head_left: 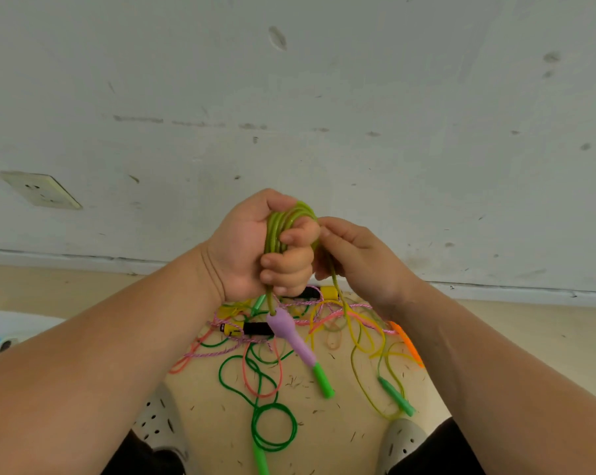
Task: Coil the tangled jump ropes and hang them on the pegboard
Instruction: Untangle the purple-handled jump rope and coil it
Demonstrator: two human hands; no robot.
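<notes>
My left hand (255, 248) is closed around several loops of an olive-green jump rope (283, 224), held up in front of the wall. One lilac handle with a green tip (298, 341) dangles below that fist. My right hand (355, 258) pinches the same rope just right of the coil, and a strand runs down from it to the floor. Under my hands lies a tangle of other ropes (262, 358): green, pink, orange, yellow and a braided pink cord. No pegboard is in view.
A white scuffed wall (324, 97) with a socket (39, 190) at the left stands close ahead. Two grey perforated clogs (159, 423) (402, 443) frame the pile on the beige floor. Black-and-yellow handles (245, 329), a teal handle (397, 397) and a green one (260, 457) lie among the ropes.
</notes>
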